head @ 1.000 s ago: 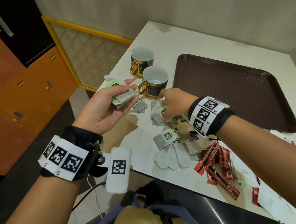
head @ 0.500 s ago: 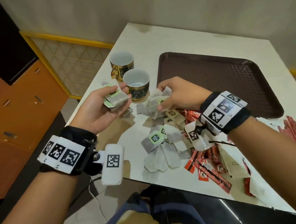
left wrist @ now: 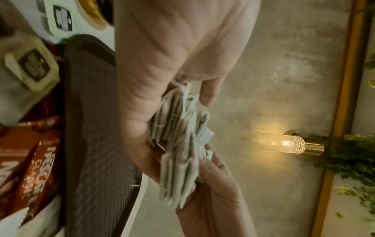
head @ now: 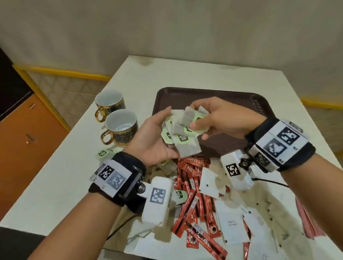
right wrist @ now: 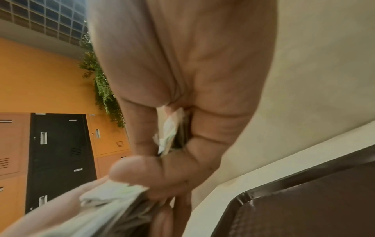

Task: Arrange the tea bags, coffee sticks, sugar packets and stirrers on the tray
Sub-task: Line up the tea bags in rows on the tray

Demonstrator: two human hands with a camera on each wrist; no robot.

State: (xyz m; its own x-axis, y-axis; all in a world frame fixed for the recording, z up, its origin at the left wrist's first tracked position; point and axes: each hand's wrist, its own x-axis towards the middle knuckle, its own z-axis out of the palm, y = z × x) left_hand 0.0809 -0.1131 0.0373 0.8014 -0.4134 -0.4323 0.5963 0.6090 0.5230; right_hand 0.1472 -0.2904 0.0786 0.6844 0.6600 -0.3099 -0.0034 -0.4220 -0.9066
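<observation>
Head view places both hands above the near left corner of the tray [head: 249,107], which lies toward the far right of the table [head: 58,184]. The left hand [head: 149,142] is turned palm up, and a fanned stack of tea bags [head: 183,138] is cradled in it, gripped between curled fingers and thumb. The right hand [head: 220,118] meets that stack from the right; a smaller bunch of bags is pinched between its thumb and fingers and laid against the top of the stack. The bags' long axes run roughly from the near edge of the table toward the far edge, fanned a little, with the green tags uppermost.

The coming move is judged to turn on the tray lying directly beneath and beyond the fingers: only a short lowering toward the far right would be needed, and the right hand is the nearer to the tray's bare floor.

Near the front edge of the table, red coffee sticks [head: 190,205] and white sugar packets [head: 231,227] remain scattered, with a few loose bags by the two cups [head: 121,125] at the left edge. Stirrers cannot be made out with certainty.

Left wrist view shows what the head view hides: the bags [left wrist: 180,144] seen edge-on, as many thin layers clamped between the two hands, with the tray's textured floor [left wrist: 95,128] close behind. Right wrist view shows the right thumb [right wrist: 138,170] pressed onto the stack, though blurred.
</observation>
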